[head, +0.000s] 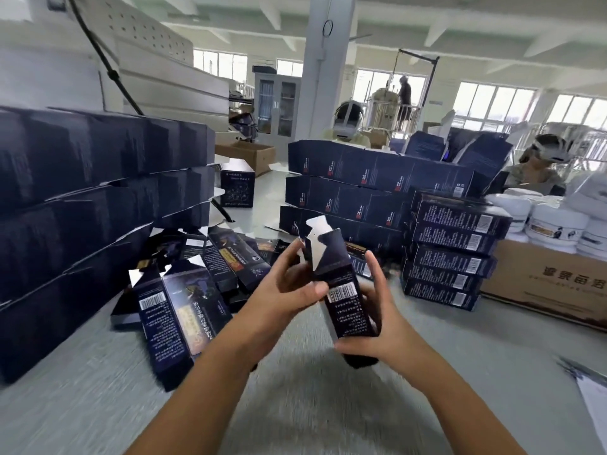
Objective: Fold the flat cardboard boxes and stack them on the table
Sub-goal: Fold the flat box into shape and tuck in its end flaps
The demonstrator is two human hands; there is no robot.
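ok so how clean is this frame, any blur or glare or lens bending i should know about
Head view: motion blur smears the foreground table and forearms, yet the barcode on the box in the left hand and right hand is legible; the wide lens bows the stacked boxes at the left edge; the far windows blow out white.

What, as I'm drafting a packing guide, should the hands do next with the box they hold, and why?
Probably fold the top flaps shut with the left hand while the right hand steadies the box. It is opened into a tube and gripped by both hands, but its top end stands open, white flaps sticking up, so it is not ready for stacking.
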